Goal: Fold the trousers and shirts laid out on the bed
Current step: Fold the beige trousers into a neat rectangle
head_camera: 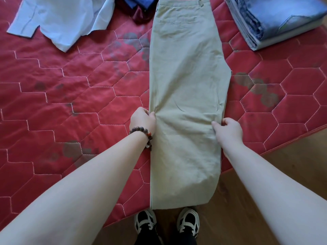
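i see khaki trousers (pixel 185 96) folded lengthwise, running down the frame's centre on the red quilted bed (pixel 53 103), hems hanging past its edge. my left hand (pixel 143 121) pinches their left edge, right hand (pixel 227 129) grips the right. light blue shirt (pixel 58 20) upper left; folded jeans (pixel 276 20) upper right.

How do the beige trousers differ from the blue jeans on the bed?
The beige trousers lie stretched out long, legs together; the blue jeans sit folded in a compact stack. The left hand and right hand grip the trousers' edges; nothing touches the jeans. Both rest on the red quilt.
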Available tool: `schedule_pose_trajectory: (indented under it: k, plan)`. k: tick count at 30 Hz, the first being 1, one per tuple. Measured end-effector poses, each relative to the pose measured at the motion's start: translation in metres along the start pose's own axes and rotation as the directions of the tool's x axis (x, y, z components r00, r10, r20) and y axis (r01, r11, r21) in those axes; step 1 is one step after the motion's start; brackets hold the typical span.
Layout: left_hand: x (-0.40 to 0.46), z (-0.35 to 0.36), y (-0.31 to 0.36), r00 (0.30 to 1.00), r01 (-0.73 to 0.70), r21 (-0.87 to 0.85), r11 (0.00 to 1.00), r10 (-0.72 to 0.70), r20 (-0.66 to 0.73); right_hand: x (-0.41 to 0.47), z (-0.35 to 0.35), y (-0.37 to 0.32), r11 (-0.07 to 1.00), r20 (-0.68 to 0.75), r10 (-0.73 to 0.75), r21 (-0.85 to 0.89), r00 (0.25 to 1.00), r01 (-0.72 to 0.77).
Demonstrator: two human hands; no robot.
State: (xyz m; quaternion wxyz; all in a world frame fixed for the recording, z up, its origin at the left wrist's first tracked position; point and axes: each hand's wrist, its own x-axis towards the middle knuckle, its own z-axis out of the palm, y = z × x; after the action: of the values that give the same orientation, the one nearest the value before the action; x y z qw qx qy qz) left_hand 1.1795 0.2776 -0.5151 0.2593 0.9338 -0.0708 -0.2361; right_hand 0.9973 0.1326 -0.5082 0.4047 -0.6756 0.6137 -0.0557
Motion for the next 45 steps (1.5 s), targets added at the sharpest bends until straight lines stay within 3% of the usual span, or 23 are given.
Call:
schedule_pose_trajectory:
  k: [3, 7, 11, 13, 17, 20, 23, 26, 31, 34, 37, 39, 41, 45]
  plan:
    - [0.011, -0.003, 0.008, 0.996, -0.073, 0.067, 0.995, 0.070, 0.050, 0.006, 0.000, -0.002, 0.999, -0.005, 0.024, 0.047, 1.000, -0.024]
    - [0.012, -0.004, 0.010, 0.996, -0.093, 0.184, 0.979, 0.095, 0.001, 0.007, 0.001, 0.001, 0.987, -0.039, -0.002, -0.163, 0.999, -0.005]
    - [-0.009, -0.006, -0.001, 0.999, -0.027, 0.036, 0.999, 0.028, -0.021, -0.013, -0.003, 0.005, 0.993, -0.110, 0.035, -0.110, 0.993, -0.047]
    - [-0.028, -0.012, -0.016, 0.998, 0.019, 0.031, 0.999, -0.021, 0.059, -0.029, -0.008, 0.014, 0.994, -0.019, 0.082, -0.072, 0.996, -0.083]
    - [-0.082, -0.020, -0.054, 0.944, 0.020, 0.230, 0.973, -0.094, 0.316, -0.072, -0.016, 0.045, 0.980, 0.225, 0.157, -0.156, 0.962, -0.123]
    - [-0.116, -0.021, -0.072, 0.914, -0.007, 0.258, 0.966, -0.099, 0.395, -0.100, -0.019, 0.065, 0.980, 0.270, 0.174, -0.138, 0.947, -0.141]
    - [-0.138, -0.023, -0.079, 0.880, 0.037, 0.179, 0.983, -0.117, 0.460, -0.121, -0.023, 0.078, 0.980, 0.281, 0.197, -0.084, 0.939, -0.180]
    - [-0.156, -0.027, -0.088, 0.850, 0.077, 0.171, 0.982, -0.154, 0.504, -0.138, -0.027, 0.094, 0.981, 0.390, 0.194, -0.077, 0.900, -0.178]
    - [-0.173, -0.044, -0.092, 0.892, 0.080, 0.073, 0.994, -0.104, 0.441, -0.153, -0.048, 0.102, 0.991, 0.595, 0.134, -0.078, 0.792, -0.108]
    - [-0.185, -0.059, -0.084, 0.916, 0.141, -0.031, 0.990, -0.118, 0.384, -0.163, -0.062, 0.096, 0.994, 0.596, 0.099, -0.097, 0.797, -0.051]
    - [-0.192, -0.079, -0.076, 0.936, 0.095, -0.180, 0.979, -0.026, 0.352, -0.174, -0.083, 0.085, 0.986, 0.598, 0.078, 0.072, 0.798, -0.150]
    - [-0.192, -0.094, -0.067, 0.911, 0.175, -0.329, 0.928, -0.027, 0.411, -0.182, -0.100, 0.080, 0.960, 0.669, 0.071, 0.156, 0.739, -0.233]
    - [-0.191, -0.108, -0.061, 0.839, 0.327, -0.455, 0.828, -0.032, 0.543, -0.187, -0.118, 0.078, 0.950, 0.743, 0.062, 0.159, 0.667, -0.267]
    - [-0.182, -0.125, -0.048, 0.766, 0.281, -0.504, 0.816, 0.126, 0.631, -0.192, -0.147, 0.065, 0.980, 0.852, -0.005, 0.108, 0.524, -0.166]
